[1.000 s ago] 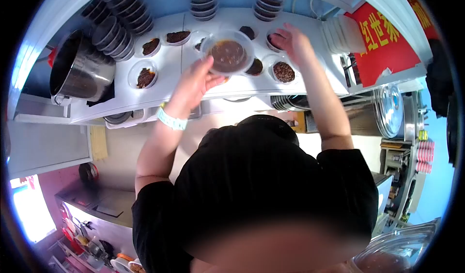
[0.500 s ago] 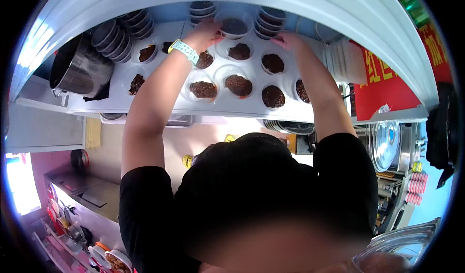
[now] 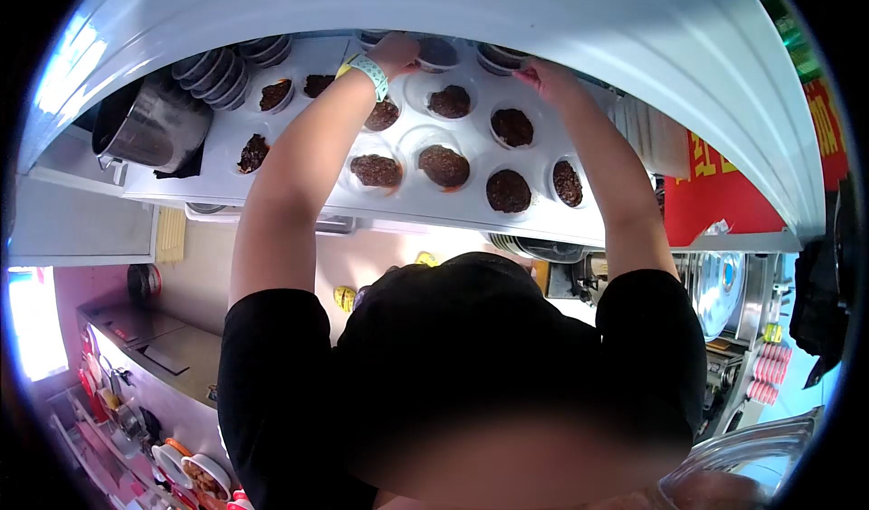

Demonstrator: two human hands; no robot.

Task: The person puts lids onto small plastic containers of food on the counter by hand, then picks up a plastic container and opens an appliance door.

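The head camera's wide, round view looks down from close above the white counter [image 3: 457, 205].

A steel pot [image 3: 172, 125] stands toward the left of the worktop [image 3: 215, 168]. A red sign [image 3: 724, 198] with yellow characters shows at right, pink-striped stacks [image 3: 769, 365] below it.

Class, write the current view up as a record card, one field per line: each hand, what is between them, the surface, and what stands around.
Left hand: at the left side of a dark-filled tub; grip unclear
Wrist: pale patterned band on the left
Right hand: beside the stacked tubs; contact unclear
Between hands: the dark-filled tub
Surface: white counter
In front: round tubs of dark brown food
Left end: metal pot
Right end: red sign, yellow characters
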